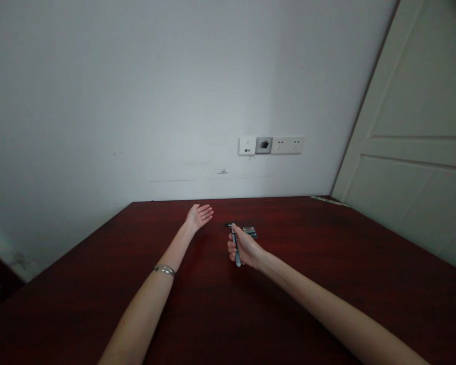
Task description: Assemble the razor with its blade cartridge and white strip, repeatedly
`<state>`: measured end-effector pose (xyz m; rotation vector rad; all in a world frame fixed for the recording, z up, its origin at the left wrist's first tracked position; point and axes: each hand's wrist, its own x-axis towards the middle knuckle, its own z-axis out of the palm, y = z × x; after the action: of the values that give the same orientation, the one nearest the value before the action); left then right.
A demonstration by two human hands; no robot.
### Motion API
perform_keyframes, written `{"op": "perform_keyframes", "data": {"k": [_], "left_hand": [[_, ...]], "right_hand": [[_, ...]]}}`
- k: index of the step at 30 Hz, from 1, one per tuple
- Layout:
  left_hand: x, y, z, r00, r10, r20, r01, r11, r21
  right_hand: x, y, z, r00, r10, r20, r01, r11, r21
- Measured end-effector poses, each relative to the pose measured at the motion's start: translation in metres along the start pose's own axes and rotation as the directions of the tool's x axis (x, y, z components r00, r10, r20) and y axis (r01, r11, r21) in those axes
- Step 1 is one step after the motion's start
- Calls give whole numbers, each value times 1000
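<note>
My right hand [245, 249] is closed around the handle of a slim razor [236, 248], whose dark head points away from me over the dark red table [327, 263]. Just beyond that hand a small dark-and-teal pack [250, 231] lies flat on the table. My left hand [199, 215] rests further left with the palm up and the fingers stretched out, holding nothing. A silver bracelet [164, 269] circles my left wrist.
The table runs back to a white wall with a row of power sockets [270, 145]. A cream panelled door [414, 147] stands at the right. A thin pale strip [329, 201] lies at the table's far right corner.
</note>
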<state>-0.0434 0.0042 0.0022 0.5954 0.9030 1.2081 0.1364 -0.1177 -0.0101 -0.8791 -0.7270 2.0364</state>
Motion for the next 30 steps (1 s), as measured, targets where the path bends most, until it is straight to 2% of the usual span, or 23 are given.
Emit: {"op": "perform_keyframes", "data": {"k": [6,13,19,30], "left_hand": [[8,12,-20,994,28,-101,-40,992,-117],[10,17,-35,980,28,-196,-68,978,-200],[14,17,-47,967,26,-255,-89,967,-239],[12,25,-60,947,44,-319,-144,945,-295]], "right_hand": [[16,-3,6,996,28,-88,-25,999,32],[28,3,13,992,56,-112,-38,987,159],[33,3,13,984,151,-96,-124,962,244],[41,5,10,978,191,-84,-165,954,249]]}}
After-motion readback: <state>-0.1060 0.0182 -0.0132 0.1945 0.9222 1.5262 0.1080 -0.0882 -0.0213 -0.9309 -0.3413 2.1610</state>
